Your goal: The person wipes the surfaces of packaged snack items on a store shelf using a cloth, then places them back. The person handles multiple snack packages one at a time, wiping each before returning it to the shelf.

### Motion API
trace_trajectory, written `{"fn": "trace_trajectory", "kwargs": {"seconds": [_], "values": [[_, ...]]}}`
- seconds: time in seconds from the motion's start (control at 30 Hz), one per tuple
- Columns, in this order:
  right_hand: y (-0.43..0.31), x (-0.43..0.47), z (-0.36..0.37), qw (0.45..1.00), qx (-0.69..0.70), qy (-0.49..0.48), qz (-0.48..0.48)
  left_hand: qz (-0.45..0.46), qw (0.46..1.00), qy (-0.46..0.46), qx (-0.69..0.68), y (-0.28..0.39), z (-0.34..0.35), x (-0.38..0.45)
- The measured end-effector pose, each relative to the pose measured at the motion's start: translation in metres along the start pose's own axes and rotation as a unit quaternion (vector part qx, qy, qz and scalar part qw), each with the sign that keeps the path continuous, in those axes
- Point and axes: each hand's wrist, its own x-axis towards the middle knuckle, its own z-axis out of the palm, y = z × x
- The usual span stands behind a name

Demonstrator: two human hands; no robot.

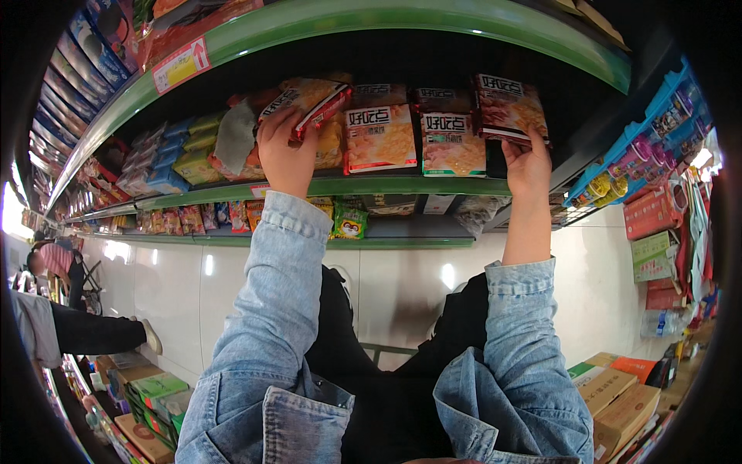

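Note:
My left hand point(288, 149) grips a red-edged biscuit packet point(310, 98), which is tilted above other packets on the green-edged shelf point(406, 186). My right hand point(528, 165) holds another biscuit packet point(510, 104) by its lower edge, thumb in front, at the right end of the row. Between my hands stand an orange biscuit packet point(381, 139) with a red bottom edge and a similar packet point(454, 145) with a green bottom edge. More packets of the same kind show behind these two. A crumpled translucent wrapper point(236, 138) lies left of my left hand.
Yellow-green packets point(200, 151) and blue packets point(169, 168) continue the row leftward. An upper shelf edge point(406, 16) overhangs my hands. At right hangs a blue tray point(643, 136) of small cups. Cardboard boxes point(626, 414) lie behind me, and people point(58, 267) are at far left.

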Motion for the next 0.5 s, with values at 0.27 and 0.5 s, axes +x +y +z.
{"fn": "trace_trajectory", "kwargs": {"seconds": [0.27, 0.5], "values": [[-0.003, 0.002, -0.005, 1.0, 0.002, -0.01, -0.006, 0.071, 0.996, 0.025, -0.047, 0.031, 0.0, 0.004], [-0.003, 0.009, -0.014, 0.999, 0.015, 0.033, -0.016, 0.089, 0.983, -0.044, -0.154, 0.074, -0.006, -0.004]]}}
